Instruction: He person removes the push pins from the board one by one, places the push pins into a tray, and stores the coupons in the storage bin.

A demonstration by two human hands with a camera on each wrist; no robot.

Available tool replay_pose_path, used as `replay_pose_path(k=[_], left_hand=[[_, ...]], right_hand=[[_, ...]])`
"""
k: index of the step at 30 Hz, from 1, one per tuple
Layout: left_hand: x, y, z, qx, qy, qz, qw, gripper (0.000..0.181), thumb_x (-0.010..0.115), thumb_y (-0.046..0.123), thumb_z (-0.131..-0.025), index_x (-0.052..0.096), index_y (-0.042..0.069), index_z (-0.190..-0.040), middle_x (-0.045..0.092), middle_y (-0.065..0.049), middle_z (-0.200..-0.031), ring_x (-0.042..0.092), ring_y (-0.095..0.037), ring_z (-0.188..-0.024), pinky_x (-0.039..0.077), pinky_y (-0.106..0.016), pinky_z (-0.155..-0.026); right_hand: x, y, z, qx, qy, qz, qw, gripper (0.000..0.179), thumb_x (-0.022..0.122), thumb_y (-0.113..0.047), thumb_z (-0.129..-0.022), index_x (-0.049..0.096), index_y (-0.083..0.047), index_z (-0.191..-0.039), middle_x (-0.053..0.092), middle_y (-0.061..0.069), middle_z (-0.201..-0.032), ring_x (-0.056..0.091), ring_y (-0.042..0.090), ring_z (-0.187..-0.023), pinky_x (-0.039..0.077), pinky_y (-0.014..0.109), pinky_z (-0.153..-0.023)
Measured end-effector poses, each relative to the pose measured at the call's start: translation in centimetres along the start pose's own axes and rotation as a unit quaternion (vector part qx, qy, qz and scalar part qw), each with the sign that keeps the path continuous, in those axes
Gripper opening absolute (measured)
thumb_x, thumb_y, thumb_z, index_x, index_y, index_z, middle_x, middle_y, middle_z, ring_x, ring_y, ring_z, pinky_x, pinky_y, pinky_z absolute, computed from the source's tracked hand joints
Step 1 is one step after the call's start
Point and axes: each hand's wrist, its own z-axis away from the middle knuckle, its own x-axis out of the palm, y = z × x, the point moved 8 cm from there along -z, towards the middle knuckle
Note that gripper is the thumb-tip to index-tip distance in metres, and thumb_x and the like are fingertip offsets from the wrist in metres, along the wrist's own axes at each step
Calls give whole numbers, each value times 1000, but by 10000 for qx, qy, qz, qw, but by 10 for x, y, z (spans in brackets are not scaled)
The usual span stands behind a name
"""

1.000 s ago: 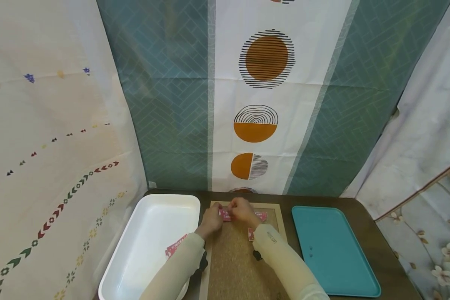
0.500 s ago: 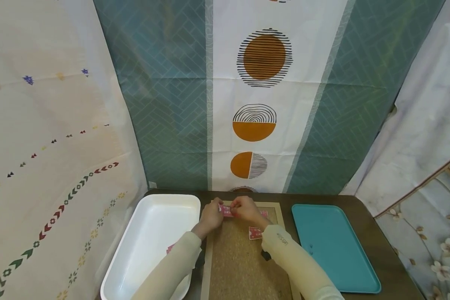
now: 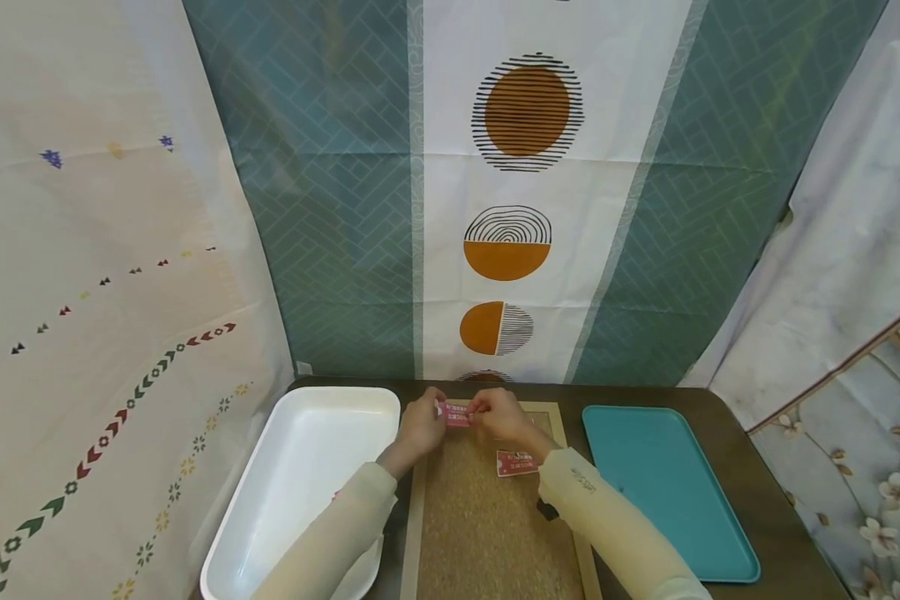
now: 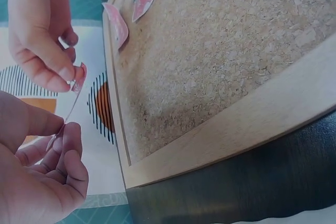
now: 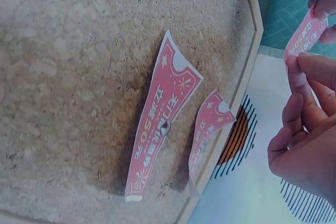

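My left hand (image 3: 422, 425) and right hand (image 3: 502, 414) stretch a pink paper coupon (image 3: 456, 413) between them at the far end of a wood-framed cork board (image 3: 487, 533). In the left wrist view, my left thumb and fingers pinch the coupon's near end, and my right fingertips grip its other end. A small shiny thing shows at my right fingertips, too small to make out. Two more pink coupons, a larger-looking one (image 5: 163, 108) and one by the frame (image 5: 207, 129), sit on the cork. A round silver pin head (image 5: 165, 128) marks the first one's middle.
A white tray (image 3: 292, 467) stands left of the board, with a scrap of pink showing beside my left sleeve. On the right lies a turquoise tray (image 3: 675, 500). A patterned curtain (image 3: 345, 208) hangs behind the table.
Both hands have shifted slightly up in the view with the coupon, which faces the camera more. My right forearm has swung right, uncovering more of a coupon on the board.
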Motion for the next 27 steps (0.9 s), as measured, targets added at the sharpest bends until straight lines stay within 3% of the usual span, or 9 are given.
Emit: replay_pose_path(k=[5,11,17,27], left_hand=[[-5,-1,1,15,33,96,9999,29,68,8,-99,60,1,-127,66,-12,-84,56,-18,-63,48,-29,-52],[-17,-6,0,-37,178,304,9994,31,67,6,-98,61,0,-128,65,-9,-78,53,-15,-58,42,-27,-50],[-32,-7,-1,16,350,363,9987,31,69,3,-96,62,-1,-126,61,-7,-74,51,-15,-57,40,-28,-50],[-43,-9,5,131,366,268,9989,30,70,4,-95,63,-1,-124,55,-4,-73,47,-13,-57,37,-28,-51]], right_hand=[[-9,-2,5,-150,171,139,9996,11,70,1,-94,79,-3,-99,75,7,-88,61,15,-73,53,27,-64],[-18,3,11,-108,295,367,9988,14,70,2,-93,80,-5,-100,75,4,-92,63,15,-79,58,30,-73],[-29,6,16,-229,380,545,9975,11,74,2,-92,80,-3,-100,77,6,-92,66,14,-80,58,32,-74],[-39,9,21,-213,403,498,9977,9,74,0,-93,80,-2,-99,75,3,-89,62,14,-78,57,30,-73]])
